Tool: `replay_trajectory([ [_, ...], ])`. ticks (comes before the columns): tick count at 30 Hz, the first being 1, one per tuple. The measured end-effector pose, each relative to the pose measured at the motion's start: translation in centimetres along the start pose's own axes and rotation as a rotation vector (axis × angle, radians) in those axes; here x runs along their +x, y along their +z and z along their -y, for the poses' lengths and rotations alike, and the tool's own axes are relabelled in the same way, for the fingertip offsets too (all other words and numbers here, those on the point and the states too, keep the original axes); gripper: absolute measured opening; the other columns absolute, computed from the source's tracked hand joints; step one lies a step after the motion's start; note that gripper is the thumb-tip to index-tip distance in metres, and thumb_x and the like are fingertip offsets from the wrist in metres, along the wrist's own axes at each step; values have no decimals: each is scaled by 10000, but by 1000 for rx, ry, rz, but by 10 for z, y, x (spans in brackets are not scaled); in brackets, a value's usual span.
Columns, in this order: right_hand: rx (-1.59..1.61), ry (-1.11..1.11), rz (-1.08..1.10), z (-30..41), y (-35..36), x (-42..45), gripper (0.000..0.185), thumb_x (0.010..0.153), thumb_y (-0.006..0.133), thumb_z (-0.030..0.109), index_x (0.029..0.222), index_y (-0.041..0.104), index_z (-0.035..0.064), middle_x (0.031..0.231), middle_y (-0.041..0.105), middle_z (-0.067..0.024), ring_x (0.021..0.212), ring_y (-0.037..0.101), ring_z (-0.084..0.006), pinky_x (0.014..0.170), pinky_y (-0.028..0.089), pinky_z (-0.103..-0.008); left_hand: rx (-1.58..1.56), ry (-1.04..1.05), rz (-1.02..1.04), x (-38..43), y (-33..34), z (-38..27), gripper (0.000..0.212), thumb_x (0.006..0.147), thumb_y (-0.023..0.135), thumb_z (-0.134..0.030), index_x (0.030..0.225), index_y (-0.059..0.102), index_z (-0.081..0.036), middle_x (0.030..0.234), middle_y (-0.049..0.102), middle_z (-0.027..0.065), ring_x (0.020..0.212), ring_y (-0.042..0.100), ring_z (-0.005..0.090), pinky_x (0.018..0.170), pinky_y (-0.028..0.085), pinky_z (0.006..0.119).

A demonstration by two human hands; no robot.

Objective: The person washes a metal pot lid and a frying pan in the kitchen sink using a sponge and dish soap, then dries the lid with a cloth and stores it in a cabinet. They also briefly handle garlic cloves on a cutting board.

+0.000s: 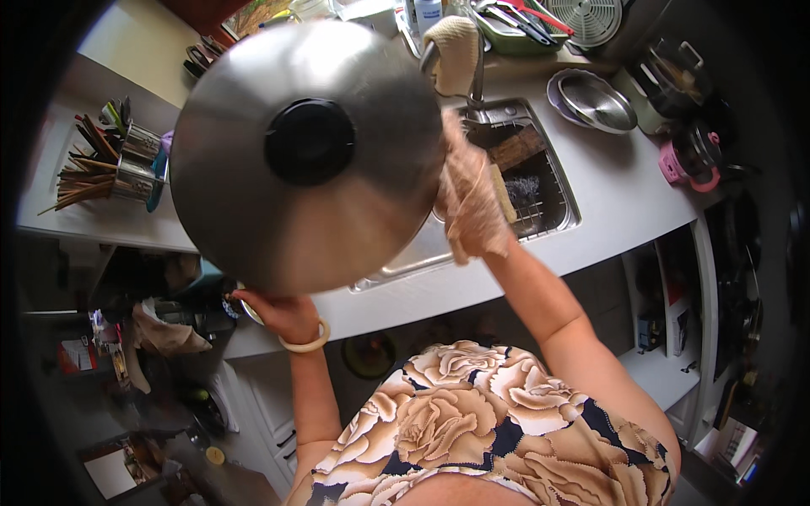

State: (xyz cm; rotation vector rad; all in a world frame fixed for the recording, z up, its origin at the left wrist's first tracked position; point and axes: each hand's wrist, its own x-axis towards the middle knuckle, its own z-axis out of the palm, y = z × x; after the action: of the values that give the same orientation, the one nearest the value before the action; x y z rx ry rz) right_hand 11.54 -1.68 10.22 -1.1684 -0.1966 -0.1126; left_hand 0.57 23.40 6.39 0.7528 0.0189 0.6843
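A large domed metal wok lid [373,209] with a round black knob [310,142] is held up over the counter and part of the sink. My left hand [285,316], with a pale bangle at its wrist, grips the lid's lower edge; its fingertips are partly hidden. At the lid's right edge, my right hand [471,196] holds a tan cloth [478,212] against the lid. The cloth covers most of that hand. Both the cloth and the lid's edge look slightly blurred.
Behind the cloth, the steel sink [573,212] holds a brown block and a wire rack. A towel [452,54] drapes over the faucet. Metal holders [136,177] with chopsticks stand at left. Nested bowls [598,101] and a pink-based appliance [674,163] sit at right.
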Motion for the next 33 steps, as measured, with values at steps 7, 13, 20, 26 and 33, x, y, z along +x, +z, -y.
replay_trajectory([
  [7,-917,-961,823,67,9,70,333,866,525,132,1159,517,-26,1216,508,-177,1133,490,-273,948,410,-354,542,-37,158,89,-16,-89,582,917,381,-507,1278,445,-55,1250,521,74,1138,498,194,971,390,353],
  [13,-1160,-554,1426,110,98,57,333,861,535,233,1136,559,48,1165,542,-160,1071,514,-268,923,428,-340,1391,-161,1306,78,121,-102,310,937,482,-251,1006,598,28,864,601,32,836,519,66,718,423,212],
  [20,-1068,-1148,1092,49,61,116,316,888,504,277,1136,580,96,1111,580,-137,1013,537,-264,885,439,-329,885,-389,848,85,100,-48,327,929,510,-288,1018,618,7,867,645,11,754,571,52,664,462,182],
  [26,-482,-348,453,5,-18,90,316,911,492,184,1176,530,15,1157,559,-123,1059,513,-224,900,413,-298,684,-323,587,63,70,-61,323,920,517,-301,965,633,-3,869,661,43,723,605,82,623,479,196],
  [33,-434,-173,-220,-54,-230,-48,298,955,456,222,1110,563,-9,1027,614,-85,920,572,-132,811,460,-268,451,-179,351,32,80,-96,255,904,539,-278,935,645,-49,887,669,84,747,642,141,642,530,252],
])
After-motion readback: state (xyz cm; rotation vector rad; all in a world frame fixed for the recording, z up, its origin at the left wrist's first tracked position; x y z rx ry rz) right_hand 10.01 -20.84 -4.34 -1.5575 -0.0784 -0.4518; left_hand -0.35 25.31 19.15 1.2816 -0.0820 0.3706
